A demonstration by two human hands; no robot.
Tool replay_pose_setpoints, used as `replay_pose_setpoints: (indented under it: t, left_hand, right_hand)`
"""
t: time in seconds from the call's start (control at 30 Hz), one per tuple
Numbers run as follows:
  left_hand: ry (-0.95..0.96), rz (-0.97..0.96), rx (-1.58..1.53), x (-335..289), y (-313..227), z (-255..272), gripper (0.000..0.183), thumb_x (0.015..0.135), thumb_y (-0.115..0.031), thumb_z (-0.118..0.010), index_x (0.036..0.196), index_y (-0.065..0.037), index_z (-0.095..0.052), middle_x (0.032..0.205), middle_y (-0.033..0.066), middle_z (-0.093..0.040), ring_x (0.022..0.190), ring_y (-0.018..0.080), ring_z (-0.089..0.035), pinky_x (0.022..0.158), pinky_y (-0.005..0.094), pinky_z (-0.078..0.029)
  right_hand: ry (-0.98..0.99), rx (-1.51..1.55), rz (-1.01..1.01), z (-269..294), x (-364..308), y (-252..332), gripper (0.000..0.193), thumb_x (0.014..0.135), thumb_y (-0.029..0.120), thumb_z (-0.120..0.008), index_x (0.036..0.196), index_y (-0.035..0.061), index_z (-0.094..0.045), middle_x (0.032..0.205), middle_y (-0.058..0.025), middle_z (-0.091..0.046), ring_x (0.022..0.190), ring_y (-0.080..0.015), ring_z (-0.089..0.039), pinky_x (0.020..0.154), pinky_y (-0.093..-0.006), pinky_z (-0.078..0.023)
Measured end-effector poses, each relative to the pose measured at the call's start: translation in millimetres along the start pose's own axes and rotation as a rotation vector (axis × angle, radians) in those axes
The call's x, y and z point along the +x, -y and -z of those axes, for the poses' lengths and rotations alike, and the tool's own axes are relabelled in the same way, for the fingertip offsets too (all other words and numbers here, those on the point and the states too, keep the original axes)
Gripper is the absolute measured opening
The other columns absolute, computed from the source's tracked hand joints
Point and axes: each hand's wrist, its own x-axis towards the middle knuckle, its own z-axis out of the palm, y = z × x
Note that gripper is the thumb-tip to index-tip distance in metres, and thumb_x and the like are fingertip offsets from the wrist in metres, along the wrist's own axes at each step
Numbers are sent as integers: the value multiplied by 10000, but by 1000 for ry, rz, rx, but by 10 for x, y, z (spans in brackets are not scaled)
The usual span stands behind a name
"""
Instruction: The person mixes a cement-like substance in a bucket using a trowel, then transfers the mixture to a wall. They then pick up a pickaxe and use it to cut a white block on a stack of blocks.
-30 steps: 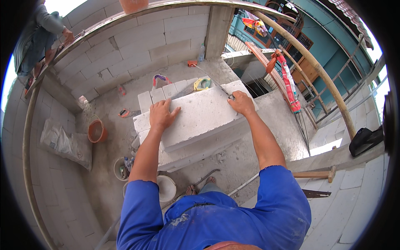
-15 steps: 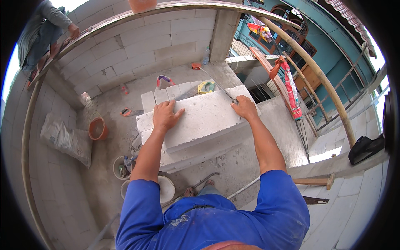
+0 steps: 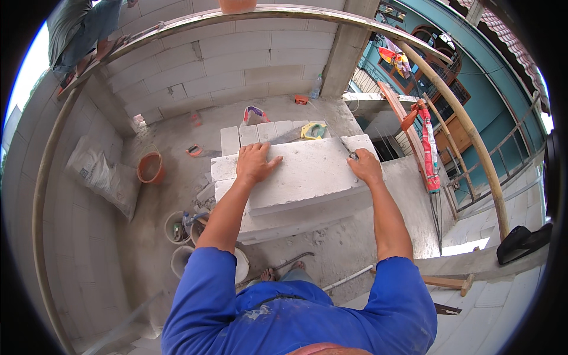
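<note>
So the white block (image 3: 313, 171) sits on a stack of pale blocks (image 3: 284, 222), left hand (image 3: 255, 163) spread flat on it, fingers apart, right hand (image 3: 365, 167) pinched around a small dark object (image 3: 353, 155) near the right end. My worry: lopsided leaning could slide the block, maybe bumping the yellow-handled saw (image 3: 313, 131) just behind. A loose pinch could skid, too.
</note>
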Motion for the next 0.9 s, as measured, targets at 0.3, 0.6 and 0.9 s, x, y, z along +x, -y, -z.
replay_pose_setpoints:
  t: [0.3, 0.6, 0.9]
  left_hand:
    - [-21, 148, 94, -4, -67, 15, 582, 984, -567, -545, 1297, -89, -656, 1324, 127, -638, 1332, 312, -493, 1136, 539, -283]
    - [-13, 130, 107, 19, -8, -46, 558, 995, -574, -520, 1239, -97, -678, 1240, 116, -679, 1236, 300, -570, 1070, 525, -352]
    - [-26, 169, 106, 11, -61, -7, 579, 978, -568, -550, 1227, -60, -672, 1217, 154, -675, 1212, 348, -575, 1005, 510, -445]
  right_hand:
    - [-50, -6, 44, -40, 1, -55, 416, 887, 388, -679, 1106, 34, -682, 1194, -148, -662, 1184, -348, -606, 961, -493, -502]
    - [-14, -6, 19, 18, -11, 7, 442, 892, 402, -672, 1145, 40, -692, 1241, -148, -660, 1202, -338, -604, 990, -468, -498]
    - [-34, 6, 23, -17, -13, -22, 411, 892, 400, -667, 1085, 39, -693, 1196, -148, -674, 1174, -353, -613, 970, -488, -501]
